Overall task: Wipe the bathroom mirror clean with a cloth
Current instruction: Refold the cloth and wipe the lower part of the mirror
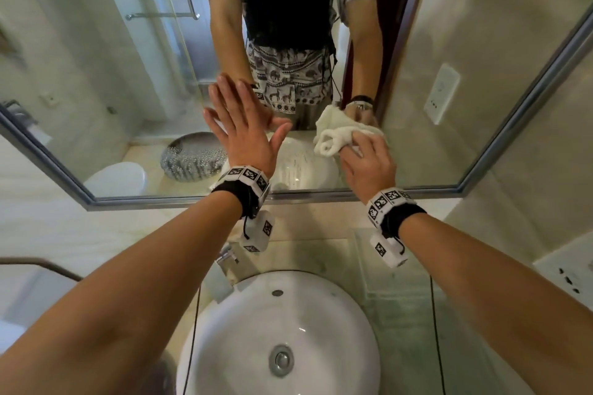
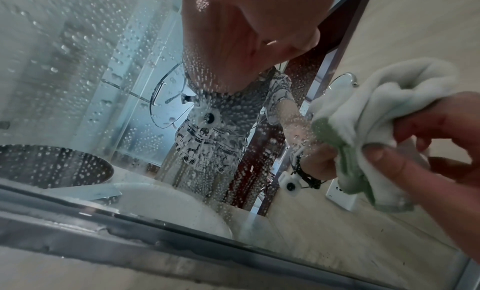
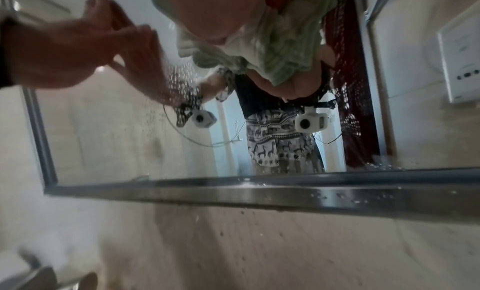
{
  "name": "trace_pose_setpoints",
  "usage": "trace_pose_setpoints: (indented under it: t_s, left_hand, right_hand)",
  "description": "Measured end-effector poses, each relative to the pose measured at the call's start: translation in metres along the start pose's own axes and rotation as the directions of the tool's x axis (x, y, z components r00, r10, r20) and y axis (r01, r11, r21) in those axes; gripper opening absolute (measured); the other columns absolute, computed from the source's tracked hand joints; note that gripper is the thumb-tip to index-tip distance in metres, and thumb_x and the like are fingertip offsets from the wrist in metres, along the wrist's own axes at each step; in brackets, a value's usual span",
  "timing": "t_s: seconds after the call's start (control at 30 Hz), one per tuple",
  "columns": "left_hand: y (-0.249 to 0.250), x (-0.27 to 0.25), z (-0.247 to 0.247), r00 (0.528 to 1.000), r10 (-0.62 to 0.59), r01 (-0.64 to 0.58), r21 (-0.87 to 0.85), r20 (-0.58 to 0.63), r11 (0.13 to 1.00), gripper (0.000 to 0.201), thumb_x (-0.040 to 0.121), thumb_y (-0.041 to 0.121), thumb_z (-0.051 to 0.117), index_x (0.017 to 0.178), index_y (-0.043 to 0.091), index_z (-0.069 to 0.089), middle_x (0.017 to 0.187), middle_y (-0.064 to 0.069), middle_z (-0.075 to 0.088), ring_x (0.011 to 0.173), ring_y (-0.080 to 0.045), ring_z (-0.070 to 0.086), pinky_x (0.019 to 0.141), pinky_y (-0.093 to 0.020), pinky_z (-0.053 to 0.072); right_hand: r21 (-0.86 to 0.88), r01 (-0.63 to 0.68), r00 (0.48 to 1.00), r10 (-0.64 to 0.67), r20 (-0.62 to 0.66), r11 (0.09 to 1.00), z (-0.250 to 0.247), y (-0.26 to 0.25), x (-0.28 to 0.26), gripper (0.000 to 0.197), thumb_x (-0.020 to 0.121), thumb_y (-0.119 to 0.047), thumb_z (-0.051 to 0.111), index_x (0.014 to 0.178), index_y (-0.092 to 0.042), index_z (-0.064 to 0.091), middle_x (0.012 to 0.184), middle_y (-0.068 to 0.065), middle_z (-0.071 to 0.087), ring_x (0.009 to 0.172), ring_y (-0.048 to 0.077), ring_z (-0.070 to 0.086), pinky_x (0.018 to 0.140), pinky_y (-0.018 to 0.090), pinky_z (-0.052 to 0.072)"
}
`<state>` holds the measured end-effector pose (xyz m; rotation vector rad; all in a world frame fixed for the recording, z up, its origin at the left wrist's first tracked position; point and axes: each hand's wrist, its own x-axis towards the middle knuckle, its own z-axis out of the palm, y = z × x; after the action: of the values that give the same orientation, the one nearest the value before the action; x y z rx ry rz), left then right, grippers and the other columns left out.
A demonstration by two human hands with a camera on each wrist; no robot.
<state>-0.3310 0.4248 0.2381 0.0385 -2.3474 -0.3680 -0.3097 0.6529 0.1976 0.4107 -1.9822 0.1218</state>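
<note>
The bathroom mirror in a grey metal frame hangs above the sink. My left hand lies flat against the glass with straight, spread fingers. To its right, my right hand grips a bunched white cloth and holds it against the lower part of the mirror. In the left wrist view the glass is covered with water droplets, and the cloth sits at the right in my right hand. The right wrist view shows the cloth pressed on the glass and the left hand flat beside it.
A round white sink with a chrome tap sits below the mirror on a marble counter. A white wall socket is reflected at the right. The mirror also reflects a shower door and a toilet.
</note>
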Motion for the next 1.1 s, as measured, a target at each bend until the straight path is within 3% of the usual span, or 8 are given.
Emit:
trace_pose_setpoints:
  t_s: [0.23,0.5,0.63,0.73,0.77,0.93,1.03,1.1]
  left_hand:
    - [0.0,0.0,0.001,1.0,-0.01,0.011,0.019,-0.005,1.0,0.106,0.088,0.075,0.048,0.155,-0.001,0.015,0.159,-0.032,0.011,0.147,-0.048,0.009,0.116,-0.065,0.009]
    - [0.003,-0.001,-0.001,0.999,-0.027,0.027,0.035,-0.023,0.999,0.105,0.087,0.075,0.047,0.155,0.0,0.017,0.159,-0.03,0.013,0.148,-0.046,0.011,0.118,-0.062,0.011]
    - [0.004,-0.003,-0.009,0.999,-0.033,0.033,0.038,-0.018,0.999,0.104,0.088,0.076,0.045,0.155,0.002,0.017,0.16,-0.027,0.012,0.149,-0.043,0.01,0.12,-0.059,0.01]
    - [-0.001,-0.006,-0.016,1.0,-0.013,0.013,0.049,-0.014,0.999,0.099,0.09,0.072,0.044,0.156,0.005,0.015,0.161,-0.025,0.011,0.15,-0.041,0.01,0.12,-0.056,0.013]
    - [-0.005,-0.007,-0.019,1.0,0.003,-0.003,0.057,-0.005,0.998,0.097,0.09,0.067,0.048,0.157,0.007,0.012,0.162,-0.024,0.009,0.15,-0.04,0.008,0.12,-0.056,0.013]
    - [-0.026,-0.02,-0.031,0.996,0.013,-0.024,0.121,0.088,0.992,0.097,0.08,0.047,0.069,0.155,0.017,0.018,0.162,-0.017,0.013,0.149,-0.039,0.011,0.117,-0.057,0.021]
    - [-0.041,-0.023,-0.038,0.997,-0.021,0.01,0.136,0.079,0.991,0.093,0.079,0.048,0.07,0.153,0.018,0.022,0.161,-0.016,0.016,0.148,-0.038,0.014,0.114,-0.059,0.025]
    - [-0.052,-0.021,-0.041,0.997,-0.027,0.016,0.143,0.077,0.99,0.095,0.082,0.053,0.066,0.155,0.019,0.016,0.162,-0.018,0.013,0.149,-0.039,0.011,0.115,-0.06,0.022]
  right_hand:
    - [0.078,0.259,0.946,-0.269,0.179,0.963,0.02,-0.006,-0.024,0.017,0.08,-0.01,0.067,0.09,-0.024,0.068,0.105,0.0,0.066,0.088,0.026,0.057,0.066,0.033,0.049]
    - [0.125,0.388,0.835,-0.405,0.372,0.913,0.03,-0.018,-0.037,0.02,0.088,-0.007,0.051,0.098,-0.019,0.063,0.101,0.004,0.062,0.084,0.029,0.057,0.061,0.038,0.05]
    - [0.134,0.488,0.711,-0.482,0.513,0.863,0.029,-0.026,-0.036,0.021,0.079,-0.01,0.064,0.098,-0.018,0.062,0.106,0.006,0.059,0.092,0.031,0.056,0.063,0.04,0.048]
    - [0.135,0.569,0.53,-0.487,0.694,0.811,0.019,-0.034,-0.03,0.045,0.076,-0.016,0.072,0.117,-0.019,0.055,0.133,0.007,0.045,0.117,0.032,0.043,0.081,0.05,0.045]
    - [0.119,0.572,0.519,-0.47,0.714,0.812,0.015,-0.036,-0.028,0.046,0.075,-0.018,0.072,0.118,-0.02,0.055,0.14,0.007,0.04,0.122,0.032,0.038,0.086,0.052,0.043]
    - [0.098,0.404,0.686,-0.372,0.625,0.91,0.006,-0.044,-0.022,0.027,0.065,-0.008,0.075,0.089,-0.013,0.064,0.116,0.012,0.06,0.101,0.032,0.057,0.072,0.045,0.046]
    - [0.128,0.078,0.872,-0.129,0.472,0.989,-0.009,-0.047,-0.008,0.027,0.068,-0.01,0.075,0.094,-0.015,0.067,0.115,0.009,0.063,0.103,0.031,0.059,0.078,0.043,0.048]
    - [0.138,-0.162,0.923,0.101,0.372,0.977,-0.02,-0.046,0.006,0.027,0.073,-0.015,0.071,0.1,-0.016,0.067,0.119,0.007,0.061,0.109,0.029,0.056,0.085,0.041,0.045]
